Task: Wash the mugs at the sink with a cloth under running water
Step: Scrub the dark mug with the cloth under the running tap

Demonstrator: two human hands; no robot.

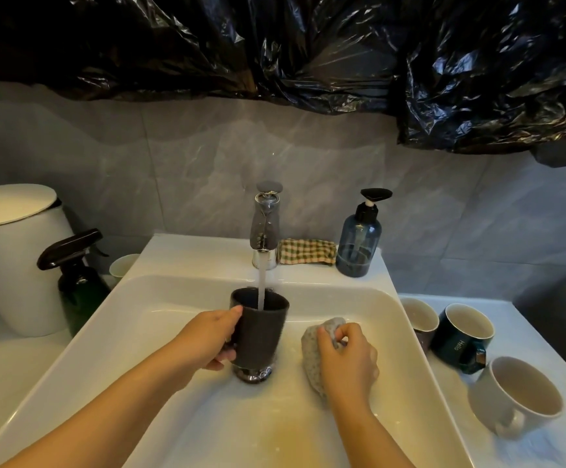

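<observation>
The left hand (207, 339) grips the dark mug (258, 332) upright in the sink (420, 383), mouth under the tap's stream (261, 288) so it fills, while the right hand (346, 359) clutches the speckled cloth (312, 352) beside it, likely ready to scrub.

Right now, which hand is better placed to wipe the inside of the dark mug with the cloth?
The right hand, probably. It grips the cloth just beside the mug, while the left hand is busy holding the mug under the running water.
</observation>
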